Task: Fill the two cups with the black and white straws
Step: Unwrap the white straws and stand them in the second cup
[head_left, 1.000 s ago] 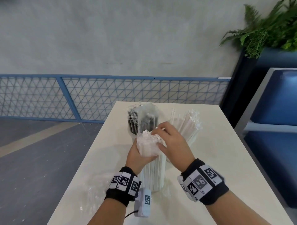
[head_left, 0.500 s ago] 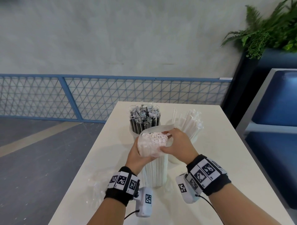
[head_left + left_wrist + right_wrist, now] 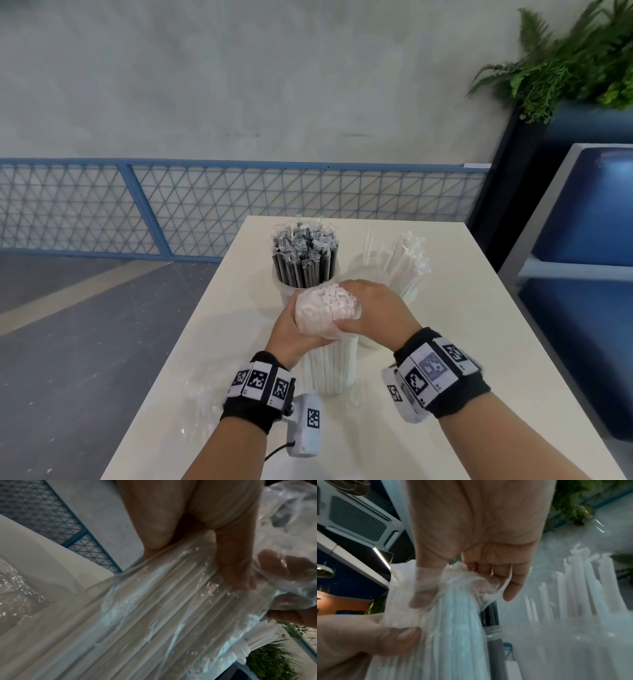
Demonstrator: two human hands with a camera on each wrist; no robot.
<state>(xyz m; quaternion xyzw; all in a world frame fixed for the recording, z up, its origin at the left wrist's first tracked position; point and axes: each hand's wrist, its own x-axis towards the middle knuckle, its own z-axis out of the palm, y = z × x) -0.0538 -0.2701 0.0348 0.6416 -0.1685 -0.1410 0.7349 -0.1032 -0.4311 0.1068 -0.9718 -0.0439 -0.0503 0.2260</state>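
A bundle of white straws [image 3: 328, 356] in a clear plastic bag [image 3: 320, 325] stands upright on the table [image 3: 445, 308]. My left hand [image 3: 291, 327] grips the bundle from the left, thumb [image 3: 236, 568] pressed on the wrapped straws [image 3: 154, 615]. My right hand [image 3: 364, 310] holds the bag's bunched top edge on the right, fingers [image 3: 496, 574] curled into the plastic [image 3: 457, 582]. The straws' bare ends [image 3: 330, 296] show above the bag. Behind stand a cup of black straws [image 3: 305, 263] and a cup of white straws [image 3: 397, 265].
An empty crumpled clear wrapper [image 3: 202, 401] lies on the table to the left of my left wrist. The table's left edge [image 3: 191, 329] drops to a grey floor. A blue bench [image 3: 589, 274] and a planter [image 3: 565, 61] stand to the right.
The right hand came off the bundle's top and drew the plastic bag down, so the white straw ends are bare. The left hand kept its grip.
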